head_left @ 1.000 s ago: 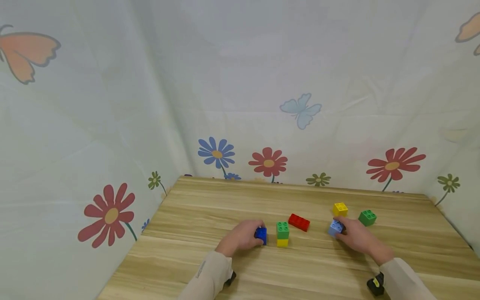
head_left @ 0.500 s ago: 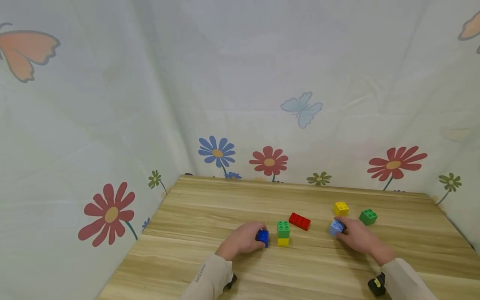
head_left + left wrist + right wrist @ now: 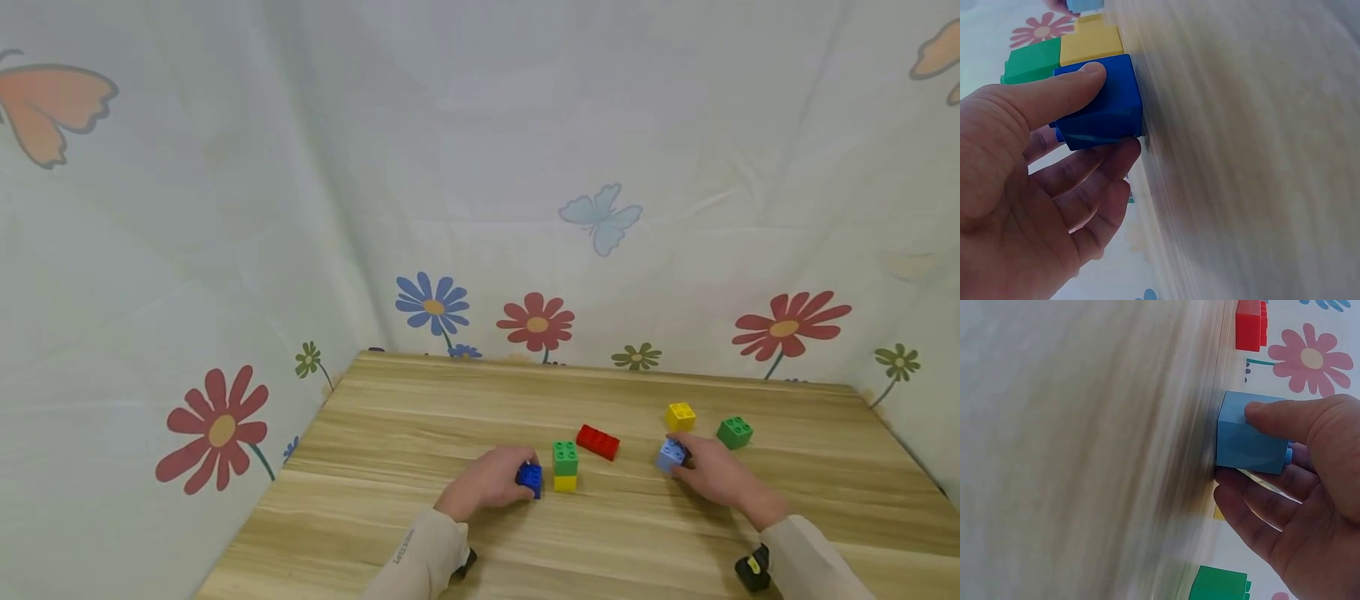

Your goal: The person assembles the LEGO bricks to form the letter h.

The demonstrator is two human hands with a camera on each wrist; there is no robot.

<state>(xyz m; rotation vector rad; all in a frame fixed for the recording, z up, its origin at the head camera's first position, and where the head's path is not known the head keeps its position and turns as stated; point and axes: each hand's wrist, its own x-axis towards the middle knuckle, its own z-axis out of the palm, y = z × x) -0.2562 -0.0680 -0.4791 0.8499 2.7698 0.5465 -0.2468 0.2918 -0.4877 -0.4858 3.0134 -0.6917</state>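
My left hand (image 3: 491, 481) pinches a dark blue toy brick (image 3: 1100, 103) between thumb and fingers, low at the tabletop. Just right of it stands a two-brick stack, a green brick (image 3: 566, 458) on top of a yellow brick (image 3: 566, 482). Over on the right, my right hand (image 3: 716, 472) grips a light blue brick (image 3: 1250, 434) by its sides, thumb on the near face. Behind that brick sits a single yellow brick (image 3: 681, 416), and a loose green brick (image 3: 735, 432) lies beyond the right knuckles. Both held bricks have their studs facing up.
A long red brick (image 3: 597, 442) lies between the stack and the right hand, slightly farther back. The wooden table (image 3: 450, 400) ends at a flower-printed curtain (image 3: 480, 167) behind and to the left.
My left hand has slid the dark blue brick slightly right and nearer to me. The right hand and the light blue brick have stayed in place.
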